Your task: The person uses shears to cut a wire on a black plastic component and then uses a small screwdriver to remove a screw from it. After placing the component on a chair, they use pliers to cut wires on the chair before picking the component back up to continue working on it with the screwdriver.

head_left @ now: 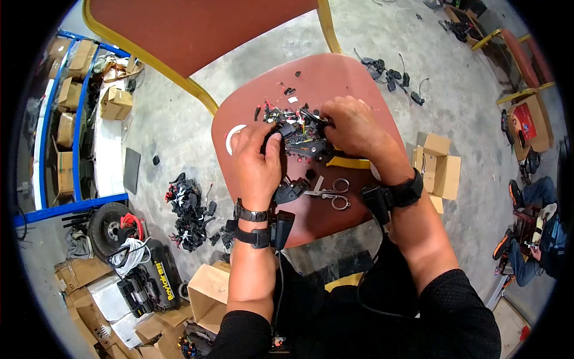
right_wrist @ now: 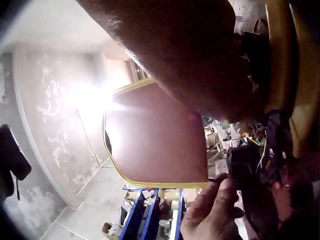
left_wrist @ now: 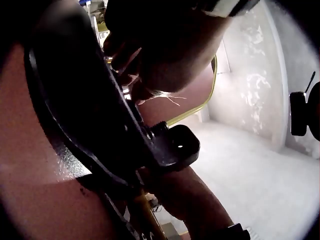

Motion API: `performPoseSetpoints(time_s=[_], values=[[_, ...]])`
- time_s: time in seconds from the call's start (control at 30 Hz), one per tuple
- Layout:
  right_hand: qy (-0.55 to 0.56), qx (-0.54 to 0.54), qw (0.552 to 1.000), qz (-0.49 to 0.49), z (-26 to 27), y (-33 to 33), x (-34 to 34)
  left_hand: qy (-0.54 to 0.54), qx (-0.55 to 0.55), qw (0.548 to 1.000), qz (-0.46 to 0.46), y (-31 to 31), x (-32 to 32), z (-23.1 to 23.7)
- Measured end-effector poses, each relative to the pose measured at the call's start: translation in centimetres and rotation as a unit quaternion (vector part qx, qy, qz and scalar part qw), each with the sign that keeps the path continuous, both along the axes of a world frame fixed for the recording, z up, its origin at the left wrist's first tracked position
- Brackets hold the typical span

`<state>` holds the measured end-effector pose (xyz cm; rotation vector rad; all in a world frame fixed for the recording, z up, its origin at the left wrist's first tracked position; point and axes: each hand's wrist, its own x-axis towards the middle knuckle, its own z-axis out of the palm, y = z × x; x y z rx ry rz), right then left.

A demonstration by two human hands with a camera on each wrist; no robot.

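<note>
In the head view, the left hand [head_left: 257, 164] pinches a black part [head_left: 288, 130] between thumb and fingers over a pile of small black parts and wires [head_left: 308, 147] on the red chair seat [head_left: 299, 224]. The right hand [head_left: 357, 127], on the pile's other side, grips a dark, slender item [head_left: 312, 117]; its exact kind cannot be told. In the right wrist view, the left hand's fingers [right_wrist: 215, 207] touch a squarish black part [right_wrist: 242, 161]. A large black object [left_wrist: 85, 95] fills much of the dark left wrist view.
Scissors [head_left: 335, 194], a black device [head_left: 291, 190] and a yellow-edged item [head_left: 348, 163] lie on the seat's near part. A white ring [head_left: 232, 139] sits at its left. Black parts [head_left: 188, 212] and an open carton [head_left: 441, 167] are on the floor; a person [head_left: 541, 230] is far right.
</note>
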<state>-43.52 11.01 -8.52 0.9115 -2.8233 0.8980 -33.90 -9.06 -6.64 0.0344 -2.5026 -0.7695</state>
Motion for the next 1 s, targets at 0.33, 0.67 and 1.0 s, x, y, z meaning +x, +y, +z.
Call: performPoseSetpoints(time_s=[0.33,0.67,1.0], values=[[-0.107,-0.009,0.994,0.01,1.3,1.1,0.2,0.008,0.528,0.846,0.066,-2.0,0.0,-1.8],[-0.225,-0.086,0.97,0.036,3.1,1.7,0.2,0.072,0.625,0.775,0.062,-5.0,0.6,-1.9],[-0.224,-0.07,0.971,0.052,3.6,2.7,-0.1,0.068,0.596,0.796,0.081,-5.2,0.8,-1.2]])
